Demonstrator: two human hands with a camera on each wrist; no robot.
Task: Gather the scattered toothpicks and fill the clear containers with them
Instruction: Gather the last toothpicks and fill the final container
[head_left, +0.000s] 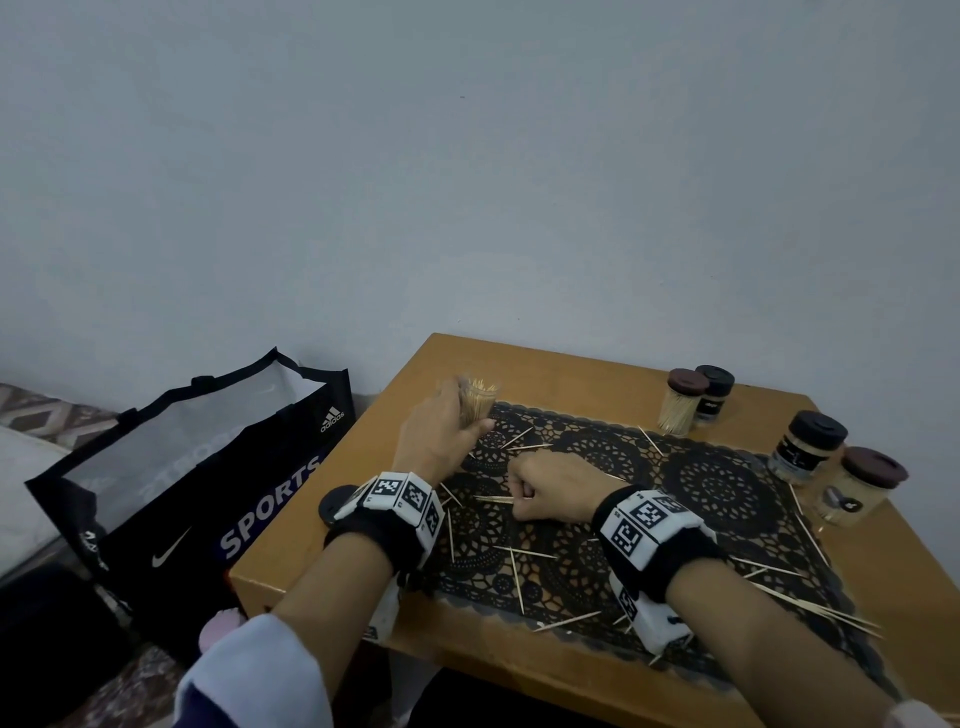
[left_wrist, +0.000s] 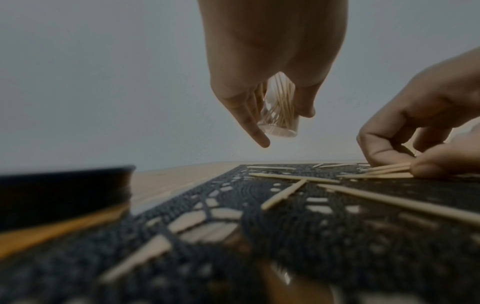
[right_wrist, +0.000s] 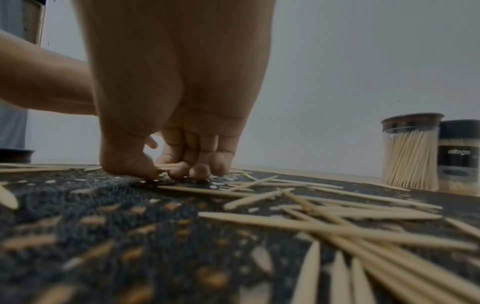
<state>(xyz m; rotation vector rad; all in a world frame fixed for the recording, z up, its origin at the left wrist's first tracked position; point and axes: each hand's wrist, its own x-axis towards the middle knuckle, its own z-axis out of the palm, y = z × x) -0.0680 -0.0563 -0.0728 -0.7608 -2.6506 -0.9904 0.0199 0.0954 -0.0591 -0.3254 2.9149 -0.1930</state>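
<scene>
Grey wall backs your wooden table (head_left: 571, 364), where a black lace mat (head_left: 717, 483) carries scattered toothpicks (head_left: 524, 552). Near its far left corner your left hand (head_left: 441, 431) grips an open clear container (head_left: 477, 402) of toothpicks, raised off the mat. Toward the middle, your right hand (head_left: 550, 486) curls tight, pinching a few toothpicks (head_left: 493, 499) against the mat; four capped containers (head_left: 681, 401) stand along the right edge.

The scene is looked down on from head height, with the small orange-brown wooden table (head_left: 597, 366) seen lower right and a plain grey wall filling the rest. The black lace table mat (left_wrist: 298, 236) is skimmed from just above by both wrist cams, aimed forward along the fingers. That mat and its scattered pale wooden toothpicks (right_wrist: 324, 224) are shared by all three views.
</scene>
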